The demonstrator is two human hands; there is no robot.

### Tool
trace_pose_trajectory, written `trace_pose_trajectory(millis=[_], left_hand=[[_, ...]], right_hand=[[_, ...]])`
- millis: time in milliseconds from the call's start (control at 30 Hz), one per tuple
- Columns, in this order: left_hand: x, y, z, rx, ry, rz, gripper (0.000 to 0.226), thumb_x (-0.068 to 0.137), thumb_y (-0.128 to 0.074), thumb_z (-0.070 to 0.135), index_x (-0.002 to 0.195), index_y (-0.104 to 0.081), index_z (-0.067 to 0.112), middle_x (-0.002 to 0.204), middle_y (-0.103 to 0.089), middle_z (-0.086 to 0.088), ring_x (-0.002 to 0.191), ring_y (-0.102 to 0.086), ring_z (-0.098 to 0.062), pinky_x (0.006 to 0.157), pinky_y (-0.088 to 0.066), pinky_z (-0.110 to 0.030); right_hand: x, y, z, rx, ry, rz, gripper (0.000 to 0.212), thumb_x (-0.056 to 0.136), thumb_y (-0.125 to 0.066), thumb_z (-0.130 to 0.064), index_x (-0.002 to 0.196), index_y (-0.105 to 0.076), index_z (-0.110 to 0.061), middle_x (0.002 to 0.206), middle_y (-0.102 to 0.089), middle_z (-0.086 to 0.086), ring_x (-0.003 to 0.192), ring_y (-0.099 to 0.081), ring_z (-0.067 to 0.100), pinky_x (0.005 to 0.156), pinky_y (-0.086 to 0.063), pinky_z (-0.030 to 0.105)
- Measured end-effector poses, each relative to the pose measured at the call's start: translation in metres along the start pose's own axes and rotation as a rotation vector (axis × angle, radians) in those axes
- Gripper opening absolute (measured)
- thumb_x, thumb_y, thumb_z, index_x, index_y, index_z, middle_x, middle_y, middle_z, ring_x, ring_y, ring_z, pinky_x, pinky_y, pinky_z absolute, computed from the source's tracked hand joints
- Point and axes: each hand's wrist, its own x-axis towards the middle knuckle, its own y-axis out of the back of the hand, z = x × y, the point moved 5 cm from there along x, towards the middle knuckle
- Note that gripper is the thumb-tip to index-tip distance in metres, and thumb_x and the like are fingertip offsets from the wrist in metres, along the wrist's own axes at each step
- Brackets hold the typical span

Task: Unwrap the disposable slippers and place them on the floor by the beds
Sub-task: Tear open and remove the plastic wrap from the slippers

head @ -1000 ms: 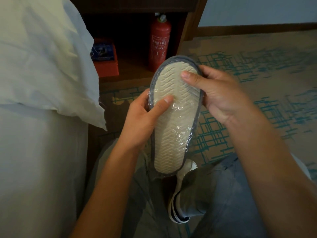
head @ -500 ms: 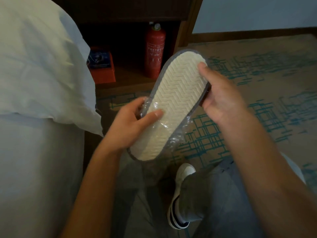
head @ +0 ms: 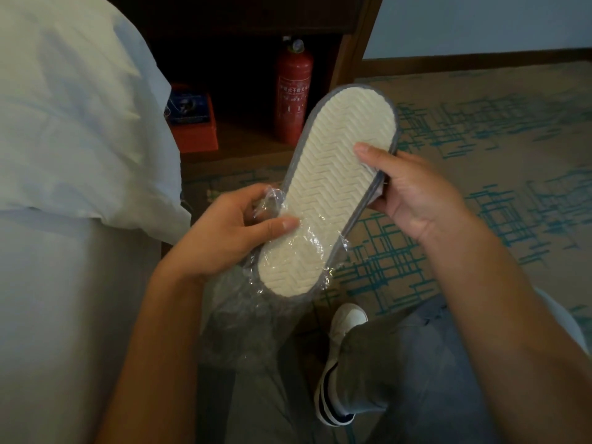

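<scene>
The slippers point(head: 333, 190) are held sole-up between both hands, above the person's lap; only one ribbed cream sole with grey edging shows, the uppers hidden beneath. Clear plastic wrap point(head: 256, 318) covers the near end and hangs crumpled below. The left hand point(head: 230, 232) pinches wrap and sole, thumb on top. The right hand point(head: 413, 193) grips the bare far half, its fingers curled out of sight underneath. Beyond the fingers, a red fire extinguisher point(head: 293, 94) bears white writing too small to read.
</scene>
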Motion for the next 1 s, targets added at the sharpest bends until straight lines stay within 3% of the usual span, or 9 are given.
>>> trace_pose_trajectory(millis=[133,233,367,433,633,733,833,1000], left_hand=[[-0.001,0.009,0.001,0.067,-0.035,0.103,0.028,0.091,-0.069,0.015,0.119,-0.065,0.018,0.101,-0.078,0.009,0.091,-0.076,-0.008,0.077,-0.059,-0.017],[-0.004,0.016,0.004,0.092,-0.069,0.149,0.027,0.091,-0.069,0.014,0.118,-0.064,0.017,0.090,-0.078,0.013,0.078,-0.075,-0.004,0.066,-0.055,-0.011],[-0.005,0.020,0.003,0.138,-0.062,0.116,0.028,0.089,-0.071,0.017,0.117,-0.066,0.019,0.091,-0.078,-0.004,0.073,-0.074,-0.021,0.069,-0.062,-0.028],[-0.005,0.020,0.000,0.167,-0.040,0.074,0.027,0.089,-0.071,0.015,0.115,-0.067,0.020,0.088,-0.077,-0.006,0.070,-0.074,-0.019,0.067,-0.062,-0.033],[-0.004,0.027,-0.004,0.195,-0.029,0.132,0.021,0.092,-0.068,0.013,0.111,-0.070,0.022,0.092,-0.078,-0.005,0.079,-0.077,-0.022,0.070,-0.063,-0.031],[-0.003,0.028,-0.007,0.263,-0.021,0.141,0.019,0.095,-0.065,0.011,0.107,-0.070,0.025,0.090,-0.077,-0.002,0.077,-0.076,-0.017,0.071,-0.063,-0.030],[-0.001,0.033,-0.009,0.370,-0.009,0.301,0.020,0.095,-0.063,0.015,0.107,-0.067,0.030,0.086,-0.075,0.002,0.075,-0.073,-0.009,0.068,-0.061,-0.028],[-0.003,0.043,-0.004,0.328,-0.072,0.533,0.019,0.095,-0.062,0.012,0.104,-0.066,0.029,0.085,-0.072,0.006,0.070,-0.069,-0.005,0.063,-0.060,-0.026]], right_hand=[[0.003,0.008,-0.005,0.122,0.043,0.102,0.023,0.091,-0.072,-0.018,0.111,-0.069,-0.008,0.107,-0.078,0.008,0.100,-0.075,0.023,0.085,-0.061,0.041],[0.003,0.018,-0.016,0.268,0.102,0.195,0.022,0.092,-0.071,-0.017,0.112,-0.067,-0.009,0.109,-0.078,0.007,0.103,-0.074,0.023,0.087,-0.061,0.043],[0.004,0.026,-0.021,0.271,0.097,0.233,0.023,0.090,-0.074,-0.021,0.110,-0.069,-0.011,0.107,-0.078,0.006,0.102,-0.074,0.023,0.091,-0.060,0.048],[0.004,0.026,-0.022,0.258,0.096,0.230,0.025,0.089,-0.075,-0.022,0.110,-0.070,-0.011,0.107,-0.078,0.005,0.102,-0.074,0.023,0.091,-0.059,0.049],[0.003,0.027,-0.023,0.271,0.110,0.232,0.018,0.090,-0.074,-0.024,0.104,-0.071,-0.013,0.104,-0.079,0.006,0.102,-0.074,0.024,0.093,-0.058,0.050],[0.001,0.031,-0.028,0.326,0.146,0.230,0.026,0.088,-0.076,-0.025,0.110,-0.071,-0.012,0.110,-0.078,0.007,0.107,-0.073,0.025,0.095,-0.057,0.050],[-0.002,0.026,-0.030,0.320,0.157,0.175,0.029,0.089,-0.075,-0.026,0.114,-0.070,-0.012,0.114,-0.076,0.006,0.109,-0.072,0.023,0.097,-0.057,0.047],[-0.011,0.011,-0.030,0.242,0.133,0.024,0.030,0.090,-0.071,-0.031,0.113,-0.073,-0.011,0.113,-0.077,0.009,0.105,-0.074,0.022,0.092,-0.058,0.039]])
